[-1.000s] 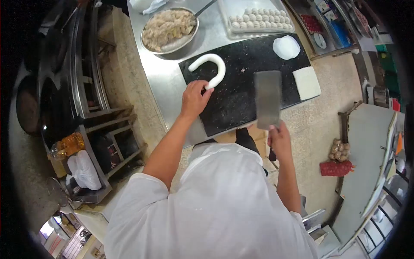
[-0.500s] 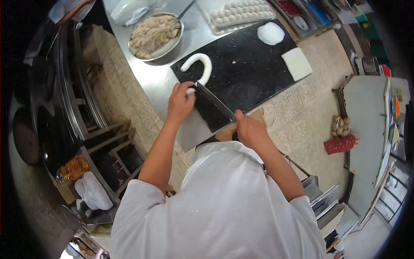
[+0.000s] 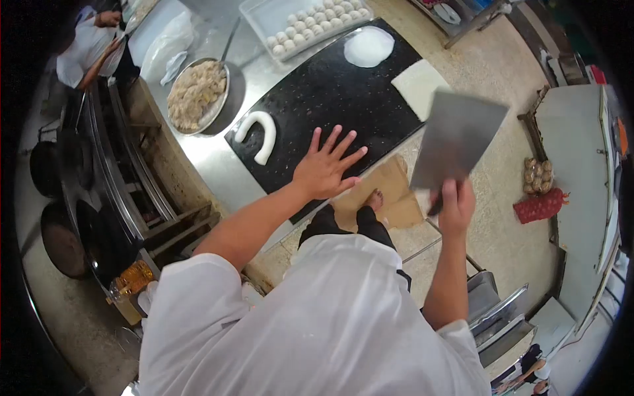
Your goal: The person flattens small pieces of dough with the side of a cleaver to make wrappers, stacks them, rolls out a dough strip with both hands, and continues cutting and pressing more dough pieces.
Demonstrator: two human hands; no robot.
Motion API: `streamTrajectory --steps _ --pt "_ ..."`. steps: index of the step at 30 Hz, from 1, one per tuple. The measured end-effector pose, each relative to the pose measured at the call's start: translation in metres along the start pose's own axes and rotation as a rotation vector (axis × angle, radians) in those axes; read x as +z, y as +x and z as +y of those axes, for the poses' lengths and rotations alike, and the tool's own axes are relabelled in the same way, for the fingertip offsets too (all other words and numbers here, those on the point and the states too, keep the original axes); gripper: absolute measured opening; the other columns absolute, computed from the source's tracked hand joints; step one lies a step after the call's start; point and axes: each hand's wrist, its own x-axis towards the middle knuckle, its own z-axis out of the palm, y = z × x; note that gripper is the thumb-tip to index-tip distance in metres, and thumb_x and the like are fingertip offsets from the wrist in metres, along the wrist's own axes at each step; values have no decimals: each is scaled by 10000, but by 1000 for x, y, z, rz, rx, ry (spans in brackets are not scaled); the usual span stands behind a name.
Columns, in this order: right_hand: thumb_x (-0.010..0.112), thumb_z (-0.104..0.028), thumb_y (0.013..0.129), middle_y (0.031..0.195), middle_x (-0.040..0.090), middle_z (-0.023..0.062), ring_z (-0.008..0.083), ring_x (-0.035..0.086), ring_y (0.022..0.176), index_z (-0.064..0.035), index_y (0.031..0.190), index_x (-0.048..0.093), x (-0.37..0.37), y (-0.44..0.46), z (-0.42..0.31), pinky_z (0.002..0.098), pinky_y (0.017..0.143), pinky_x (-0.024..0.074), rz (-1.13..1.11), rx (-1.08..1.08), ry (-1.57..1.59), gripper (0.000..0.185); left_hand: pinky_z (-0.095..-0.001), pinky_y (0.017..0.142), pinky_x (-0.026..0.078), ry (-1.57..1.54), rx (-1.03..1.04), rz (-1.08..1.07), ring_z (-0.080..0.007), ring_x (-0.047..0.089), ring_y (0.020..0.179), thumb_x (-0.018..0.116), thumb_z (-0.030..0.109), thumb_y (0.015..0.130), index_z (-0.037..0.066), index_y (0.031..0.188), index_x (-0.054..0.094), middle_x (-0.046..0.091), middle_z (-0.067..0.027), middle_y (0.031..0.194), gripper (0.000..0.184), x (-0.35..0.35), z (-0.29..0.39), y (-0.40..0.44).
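Observation:
My right hand (image 3: 456, 204) grips the handle of a cleaver (image 3: 460, 135), whose broad blade is raised over the floor beside the black board (image 3: 310, 99). With fingers spread, my left hand (image 3: 330, 165) is flat over the board's near part; whatever may be under the palm is hidden. A curved white dough roll (image 3: 269, 135) lies to the left of that hand. Toward the far end of the board is a round patch of white flour (image 3: 368, 46). A white square cloth or sheet (image 3: 417, 86) rests at the right edge.
A metal bowl (image 3: 226, 109) of pale filling (image 3: 195, 92) stands left of the board. Behind it, a tray (image 3: 281, 58) carries several dough balls (image 3: 317, 26). Another person (image 3: 89, 53) is at the far left. Cardboard (image 3: 389, 198) covers the floor beside my feet.
My right hand has lifted the cleaver off the board and swung it to the right. My left hand has moved right from the dough's end and spread its fingers. The view has shifted.

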Motion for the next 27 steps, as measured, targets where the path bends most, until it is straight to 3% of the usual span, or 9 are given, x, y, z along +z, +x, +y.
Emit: streamTrajectory --steps 2,5,9,11,15,20,25,26,27 --pt "550 -315 1061 762 606 48 107 564 600 -11 986 605 16 58 44 295 551 459 69 -49 56 318 -683 1220 97 -10 46 -24 -403 185 1562 442 647 994 297 1582 407 255 -121 1688 685 -4 3 16" --pt "524 -320 1065 737 577 48 151 557 556 -56 1014 532 41 112 79 322 518 478 88 672 231 269 -608 1250 120 2 -63 57 -374 209 1561 441 621 1007 268 1589 403 290 -121 1679 681 -3 2 31" --pt "529 -322 1059 730 558 44 143 528 521 -59 1016 548 38 82 66 322 477 447 -3 607 31 268 -613 1249 105 -155 -146 75 -375 192 1567 462 631 996 260 1580 416 277 -127 1684 693 2 -4 34" --pt "565 -340 1038 781 632 95 228 624 617 -22 1069 589 38 41 52 380 562 505 -263 545 -344 320 -623 1246 92 -147 -103 85 -378 189 1568 465 643 991 263 1579 417 276 -131 1684 702 -16 -1 27" --pt "645 -378 976 1034 726 243 444 688 1019 6 1181 646 79 -49 95 508 930 505 -722 18 -621 435 -649 1230 111 -113 201 18 -375 222 1560 531 668 936 294 1549 464 338 -87 1663 721 -10 -15 1" --pt "636 -524 942 1037 701 294 454 685 1004 1 1094 695 93 -14 117 507 861 522 -724 267 -559 550 -629 1225 166 -7 291 -72 -336 276 1545 546 703 913 287 1526 505 402 -50 1633 742 -14 -26 33" --pt "611 -583 936 1078 704 287 435 689 1042 7 1209 659 90 46 57 479 905 532 -798 527 -702 652 -660 1218 141 4 310 67 -359 242 1556 529 663 934 283 1545 470 337 -60 1668 722 -11 -44 82" --pt "611 -583 936 1078 704 287 435 689 1042 7 1209 659 90 24 75 479 905 532 -789 536 -695 652 -660 1218 141 1 322 60 -359 242 1556 529 663 934 283 1545 470 337 -60 1668 722 -8 -40 75" --pt "624 -581 928 1047 712 281 436 691 1038 2 1237 647 89 -12 108 476 921 530 -684 211 -757 661 -671 1218 119 21 405 -14 -351 233 1560 524 673 931 295 1546 467 333 -54 1670 723 -6 -34 61"
